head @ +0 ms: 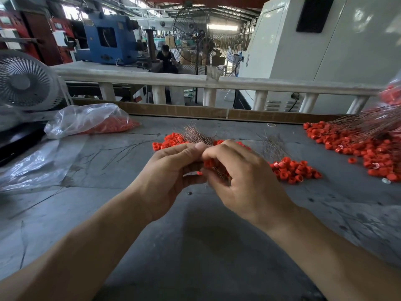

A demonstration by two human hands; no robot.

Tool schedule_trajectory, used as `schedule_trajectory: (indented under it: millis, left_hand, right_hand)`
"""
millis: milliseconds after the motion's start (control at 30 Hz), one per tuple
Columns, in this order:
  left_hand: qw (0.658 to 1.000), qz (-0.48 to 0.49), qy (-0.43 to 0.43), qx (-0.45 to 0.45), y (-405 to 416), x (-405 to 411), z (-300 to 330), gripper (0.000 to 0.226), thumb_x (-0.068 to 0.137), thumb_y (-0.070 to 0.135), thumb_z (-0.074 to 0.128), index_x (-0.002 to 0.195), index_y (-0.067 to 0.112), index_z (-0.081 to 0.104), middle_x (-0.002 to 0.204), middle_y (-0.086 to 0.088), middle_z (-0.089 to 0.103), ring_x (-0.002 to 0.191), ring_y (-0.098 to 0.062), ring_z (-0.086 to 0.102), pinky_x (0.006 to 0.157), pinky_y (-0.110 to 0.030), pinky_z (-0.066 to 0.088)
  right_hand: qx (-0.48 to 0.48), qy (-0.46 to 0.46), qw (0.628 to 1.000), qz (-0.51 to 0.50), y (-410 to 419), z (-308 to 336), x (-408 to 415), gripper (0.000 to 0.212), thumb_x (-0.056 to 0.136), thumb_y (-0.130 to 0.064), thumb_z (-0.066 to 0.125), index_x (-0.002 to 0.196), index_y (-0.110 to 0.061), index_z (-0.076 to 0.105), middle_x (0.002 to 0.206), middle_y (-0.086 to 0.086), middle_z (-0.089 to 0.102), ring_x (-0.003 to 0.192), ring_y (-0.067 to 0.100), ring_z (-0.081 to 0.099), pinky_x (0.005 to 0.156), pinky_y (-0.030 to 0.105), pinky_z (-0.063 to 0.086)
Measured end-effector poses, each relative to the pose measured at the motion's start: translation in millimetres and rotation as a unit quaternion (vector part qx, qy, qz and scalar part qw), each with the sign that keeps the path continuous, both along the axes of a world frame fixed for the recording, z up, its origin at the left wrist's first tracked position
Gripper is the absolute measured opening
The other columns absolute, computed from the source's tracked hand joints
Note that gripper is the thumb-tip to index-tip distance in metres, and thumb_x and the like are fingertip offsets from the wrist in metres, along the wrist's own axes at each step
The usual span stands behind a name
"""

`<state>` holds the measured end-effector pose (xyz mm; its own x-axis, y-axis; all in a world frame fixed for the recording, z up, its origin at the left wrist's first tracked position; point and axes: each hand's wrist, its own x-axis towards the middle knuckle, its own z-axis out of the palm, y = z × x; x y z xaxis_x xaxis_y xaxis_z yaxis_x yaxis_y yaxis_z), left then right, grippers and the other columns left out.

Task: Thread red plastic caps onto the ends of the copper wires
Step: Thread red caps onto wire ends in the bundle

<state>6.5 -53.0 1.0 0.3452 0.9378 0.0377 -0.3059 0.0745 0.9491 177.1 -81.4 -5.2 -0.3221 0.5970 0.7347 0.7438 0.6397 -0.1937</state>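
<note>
The red cap (208,163) sits between the two hands, over the middle of the grey table (195,235). The right hand (243,179) curls its fingers around the cap and some more red ones. The left hand (171,170) pinches a bunch of copper wires (196,135) with thumb and fingers. The wires stick up and away from the person, like a little brush. Their near ends are hidden inside the hands, so I cannot tell if a wire tip touches the cap. The cap is right beside the left fingertips. I think the next small push goes along the wire. More caps (293,169) lie just right of the hands.
</note>
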Motion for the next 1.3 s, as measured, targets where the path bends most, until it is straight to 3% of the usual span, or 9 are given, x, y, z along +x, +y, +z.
schedule_trajectory:
  millis: [100,267,400,533,767,1033,1167,1300]
  left_hand:
    - [1.000,0.015,0.004,0.009,2,-1,-1,0.028,0.084,0.023,0.066,0.101,0.001,0.068,0.101,-0.022,0.062,0.097,-0.033,0.058,0.089,-0.044,0.049]
    - [0.999,0.038,0.005,0.023,6,-5,-3,0.031,0.078,0.021,0.071,0.101,0.001,0.068,0.091,-0.017,0.065,0.078,-0.021,0.064,0.068,-0.028,0.056]
    - [0.998,0.061,-0.008,0.020,9,-8,-5,0.028,0.076,0.019,0.071,0.098,0.002,0.068,0.083,-0.013,0.068,0.072,-0.020,0.066,0.066,-0.028,0.057]
    - [0.997,0.081,-0.008,0.003,10,-8,-6,0.023,0.076,0.019,0.071,0.094,0.004,0.068,0.081,-0.009,0.073,0.068,-0.018,0.068,0.062,-0.026,0.058]
    - [0.994,0.106,-0.016,-0.020,13,-11,-5,0.021,0.077,0.019,0.071,0.093,0.006,0.069,0.082,-0.008,0.073,0.070,-0.017,0.069,0.063,-0.026,0.059]
    - [0.983,0.175,0.023,-0.050,23,-23,-7,0.007,0.093,0.014,0.068,0.094,0.007,0.070,0.078,-0.006,0.070,0.066,-0.016,0.065,0.056,-0.025,0.056]
    - [0.979,0.187,-0.025,-0.075,26,-24,-7,0.011,0.092,0.008,0.068,0.101,0.001,0.068,0.074,-0.009,0.069,0.062,-0.016,0.067,0.056,-0.026,0.057]
    - [0.975,0.180,-0.079,-0.107,27,-23,-6,0.008,0.094,0.007,0.064,0.093,0.000,0.068,0.072,-0.010,0.073,0.062,-0.016,0.071,0.056,-0.024,0.058]
  right_hand:
    - [-0.017,-0.010,1.000,0.003,1,-1,1,0.015,0.093,-0.019,0.072,0.106,-0.015,0.067,0.098,-0.005,0.066,0.092,0.014,0.062,0.078,0.034,0.055]
    - [-0.039,0.005,0.999,0.004,1,-1,0,0.017,0.094,-0.022,0.069,0.110,-0.018,0.067,0.103,-0.008,0.070,0.094,0.009,0.064,0.079,0.030,0.055]
    - [-0.056,0.013,0.998,0.005,3,-3,2,0.017,0.094,-0.019,0.069,0.111,-0.017,0.070,0.106,-0.008,0.071,0.098,0.010,0.066,0.081,0.032,0.056]
    - [-0.050,0.011,0.999,0.002,4,-4,2,0.016,0.090,-0.019,0.070,0.107,-0.019,0.071,0.109,-0.010,0.064,0.100,0.006,0.061,0.078,0.019,0.052]
    - [-0.081,0.005,0.997,0.016,3,-5,1,0.012,0.090,-0.017,0.071,0.102,-0.018,0.071,0.101,-0.010,0.061,0.093,0.005,0.058,0.074,0.012,0.041]
    - [-0.074,-0.061,0.995,0.005,0,-4,1,0.013,0.088,-0.014,0.070,0.100,-0.019,0.070,0.101,-0.010,0.063,0.099,0.010,0.059,0.078,0.032,0.055]
    - [-0.083,-0.068,0.994,0.020,1,-6,0,0.013,0.089,-0.014,0.071,0.100,-0.019,0.070,0.103,-0.011,0.062,0.101,0.010,0.059,0.079,0.036,0.055]
    - [-0.083,-0.065,0.994,0.023,2,-7,1,0.012,0.090,-0.015,0.071,0.101,-0.019,0.070,0.103,-0.012,0.061,0.101,0.010,0.058,0.079,0.035,0.056]
